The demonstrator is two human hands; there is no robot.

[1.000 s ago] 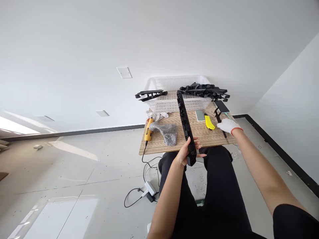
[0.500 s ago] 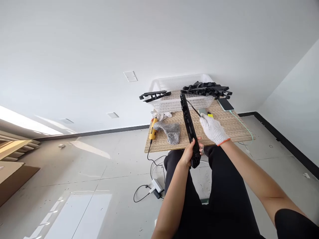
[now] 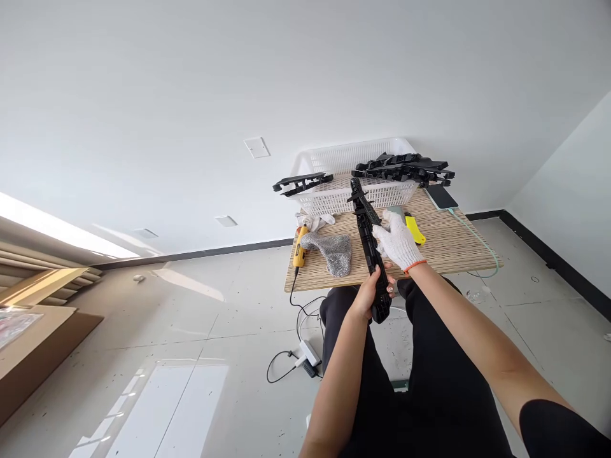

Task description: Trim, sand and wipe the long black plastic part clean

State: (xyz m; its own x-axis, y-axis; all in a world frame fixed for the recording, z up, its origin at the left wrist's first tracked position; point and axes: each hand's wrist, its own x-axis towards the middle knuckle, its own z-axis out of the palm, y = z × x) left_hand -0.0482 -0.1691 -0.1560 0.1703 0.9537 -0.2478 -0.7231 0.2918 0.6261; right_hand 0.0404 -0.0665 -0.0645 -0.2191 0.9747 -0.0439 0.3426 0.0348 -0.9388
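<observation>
My left hand (image 3: 368, 294), bare, is wrapped round the lower end of a long black plastic part (image 3: 368, 245), which tilts up and away over the table's front edge. My right hand (image 3: 398, 245) wears a white knit glove with an orange cuff. Its thumb and fingers pinch a slim black strip (image 3: 369, 211) with a dotted-looking face. This strip lies across the upper half of the long part, seemingly against it; whether it is seated there I cannot tell. My right fingertips are partly hidden behind the glove.
On the slatted-look table (image 3: 458, 254) are a yellow corded tool (image 3: 300, 247), a grey cloth (image 3: 334, 251), a white glove (image 3: 317, 221), a yellow-handled object (image 3: 415, 230) and a phone (image 3: 442, 197). Behind stands a white basket (image 3: 334, 202) with black parts (image 3: 405, 168). A power strip (image 3: 309, 353) lies on the floor.
My right hand has moved left and slightly down, bringing the black strip onto the long part and turning its broad face into view. My left hand keeps its hold. The camera view has shifted slightly.
</observation>
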